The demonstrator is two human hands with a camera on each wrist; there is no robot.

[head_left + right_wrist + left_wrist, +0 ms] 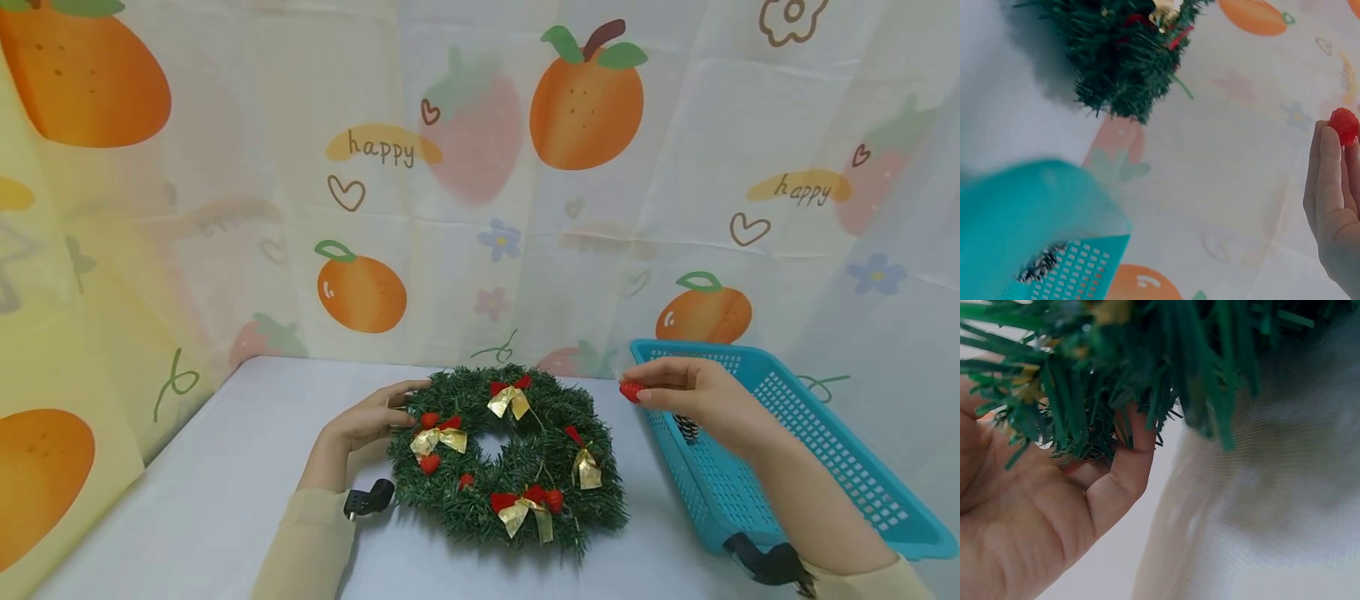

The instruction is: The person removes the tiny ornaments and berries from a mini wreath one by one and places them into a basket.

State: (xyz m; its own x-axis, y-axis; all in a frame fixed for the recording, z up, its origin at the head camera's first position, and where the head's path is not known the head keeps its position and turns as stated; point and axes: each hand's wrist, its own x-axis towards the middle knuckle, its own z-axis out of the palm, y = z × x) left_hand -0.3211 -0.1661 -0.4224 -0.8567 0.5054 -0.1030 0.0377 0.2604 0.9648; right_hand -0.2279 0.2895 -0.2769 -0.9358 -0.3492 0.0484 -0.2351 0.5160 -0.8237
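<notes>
One artificial-pine wreath (517, 467) lies flat at the middle of the white table (217, 508), its centre hole facing up. At its left edge, the left hand (372, 417) grips the greenery; a firm but gentle hold there should keep the ring from sliding. Over to the right, the right hand (697, 396) pinches a red raspberry-shaped berry (631, 391) at the fingertips, apart from the wreath; a light pinch near the tips seems best, leaving most of the berry exposed. Around them, a turquoise basket (686, 475) stands right of the wreath, its left wall under the right hand and easy to knock. Four red-and-gold bows (438, 442) crowd the ring and could snag fingers. Inside the basket sits a pale-tipped pine cone (687, 428).
</notes>
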